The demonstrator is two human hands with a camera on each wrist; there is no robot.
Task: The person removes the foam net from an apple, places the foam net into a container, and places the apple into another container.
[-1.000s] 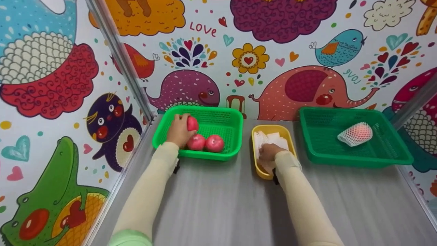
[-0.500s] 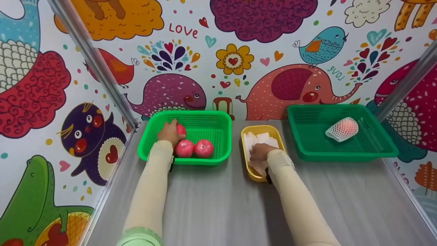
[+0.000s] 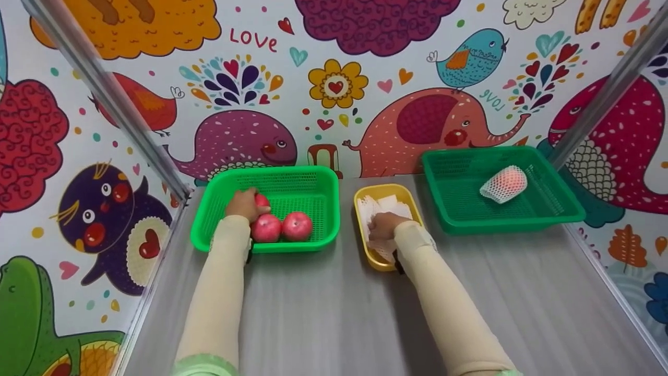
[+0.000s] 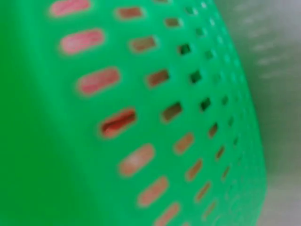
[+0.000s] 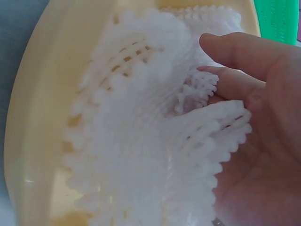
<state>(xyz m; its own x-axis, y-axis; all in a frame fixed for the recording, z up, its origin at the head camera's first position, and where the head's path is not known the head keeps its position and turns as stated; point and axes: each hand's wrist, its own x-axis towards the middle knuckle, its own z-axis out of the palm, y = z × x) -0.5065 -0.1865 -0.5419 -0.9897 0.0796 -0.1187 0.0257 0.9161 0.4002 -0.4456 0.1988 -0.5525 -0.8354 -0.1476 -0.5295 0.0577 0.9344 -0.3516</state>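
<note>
Here, grey tabletop (image 3: pixel 323 313), cartoon walls (image 3: pixel 336 86), left hand (image 3: pixel 241 204) gripping fruit (image 3: pixel 261 200), right hand (image 3: pixel 385 225) at netting (image 5: pixel 136 122), grip unclear

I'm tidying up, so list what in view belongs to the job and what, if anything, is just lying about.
Seem to belong:
three red fruits, one held by the left hand
light green basket
yellow tray
foam nets in it, touched by the right hand
dark green basket
netted fruit inside it

Just surroundings; no loose strays seen:
patterned wall
metal posts
grey table

Cream sleeves (image 3: pixel 216 292), pale green fabric (image 3: pixel 206 364) above
</note>
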